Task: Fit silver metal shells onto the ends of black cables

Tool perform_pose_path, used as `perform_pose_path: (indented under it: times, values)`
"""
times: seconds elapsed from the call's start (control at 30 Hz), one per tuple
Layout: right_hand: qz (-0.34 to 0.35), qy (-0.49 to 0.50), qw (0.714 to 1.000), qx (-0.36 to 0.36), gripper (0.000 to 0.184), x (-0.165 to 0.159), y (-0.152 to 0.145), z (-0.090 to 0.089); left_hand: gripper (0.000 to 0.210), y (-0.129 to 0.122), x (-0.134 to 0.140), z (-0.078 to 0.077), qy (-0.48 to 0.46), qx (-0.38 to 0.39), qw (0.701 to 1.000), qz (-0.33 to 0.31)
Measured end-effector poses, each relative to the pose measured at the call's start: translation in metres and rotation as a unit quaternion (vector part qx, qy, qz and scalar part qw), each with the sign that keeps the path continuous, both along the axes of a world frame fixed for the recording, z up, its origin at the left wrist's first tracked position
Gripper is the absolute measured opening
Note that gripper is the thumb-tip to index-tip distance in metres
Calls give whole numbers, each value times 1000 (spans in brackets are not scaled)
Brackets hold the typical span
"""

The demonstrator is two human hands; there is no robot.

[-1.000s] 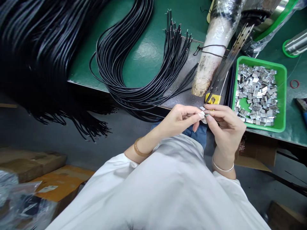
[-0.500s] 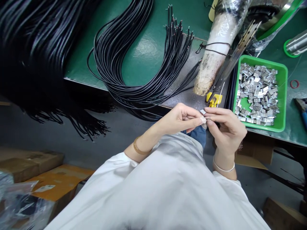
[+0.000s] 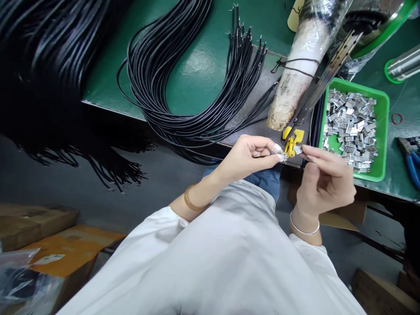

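My left hand point(image 3: 247, 156) is closed, pinching the end of a black cable between thumb and finger. Thin pale wire ends point(image 3: 284, 157) stick out past its white-wrapped fingertips. To the right, my right hand point(image 3: 328, 179) pinches a small silver metal connector piece point(image 3: 298, 149) between thumb and fingers. A narrow gap separates the piece from the wire ends. Just beyond both hands, a small yellow fixture point(image 3: 290, 142) sits at the bench edge. Beside it stands a green tray point(image 3: 387, 127) with many similar metal pieces point(image 3: 352, 124).
A curved bundle of black cables point(image 3: 154, 100) lies on the green bench point(image 3: 200, 61). More cables point(image 3: 46, 87) hang over its edge at left. A plastic-wrapped white tube point(image 3: 292, 78) rises behind the fixture. Blue-handled pliers point(image 3: 411, 162) lie at far right. Cardboard boxes point(image 3: 36, 223) stand below.
My hands have moved apart. The right has shifted right with the metal piece, and the wire ends at my left fingertips now show. My view has shifted slightly.
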State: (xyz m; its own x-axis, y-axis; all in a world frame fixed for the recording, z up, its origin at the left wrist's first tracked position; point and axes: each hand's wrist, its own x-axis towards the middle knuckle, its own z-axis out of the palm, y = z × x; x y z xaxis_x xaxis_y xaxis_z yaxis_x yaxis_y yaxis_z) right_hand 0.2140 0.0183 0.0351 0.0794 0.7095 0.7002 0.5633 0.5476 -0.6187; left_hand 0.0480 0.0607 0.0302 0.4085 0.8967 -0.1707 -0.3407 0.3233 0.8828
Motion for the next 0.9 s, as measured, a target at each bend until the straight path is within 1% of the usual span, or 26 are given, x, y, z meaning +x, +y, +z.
perform_pose_path:
  times: [0.07, 0.13, 0.2, 0.27, 0.33, 0.37, 0.43, 0.57, 0.67, 0.73, 0.8, 0.9]
  values:
    - [0, -51, 998, 43, 29, -2, -1, -2, 19, 1, 2, 1, 5, 0, 1000, 4]
    - [-2, -73, 996, 57, 27, -4, 0, -6, 15, 2, 3, 1, 15, 11, 1000, 15]
    - [-5, -50, 998, 38, 24, -4, 2, -10, 11, 2, 3, -1, 24, 24, 999, 34]
    - [-8, 3, 1000, -2, 21, -3, 4, -12, 8, 2, 3, -3, 32, 31, 998, 48]
    - [-6, 37, 999, -38, 17, -1, 5, -13, 9, 2, 3, -4, 38, 36, 997, 52]
    - [-6, 36, 998, -45, 16, -1, 6, -13, 10, 2, 3, -4, 37, 39, 997, 52]
    - [-1, 7, 999, -40, 17, -1, 6, -13, 12, 3, 4, -5, 32, 43, 997, 52]
    - [5, -74, 997, -1, 24, 0, 6, -13, 16, 4, 5, -5, 33, 47, 996, 65]
    - [2, -126, 992, 30, 27, 3, 7, -15, 15, 5, 8, -6, 31, 47, 995, 81]
    - [8, -142, 989, 42, 28, 4, 8, -16, 12, 6, 10, -6, 35, 45, 993, 100]
    - [22, -127, 991, 33, 27, 5, 9, -17, 10, 6, 12, -5, 45, 49, 991, 120]
    - [43, -71, 996, -14, 24, 4, 10, -17, 8, 6, 14, -3, 69, 61, 985, 143]
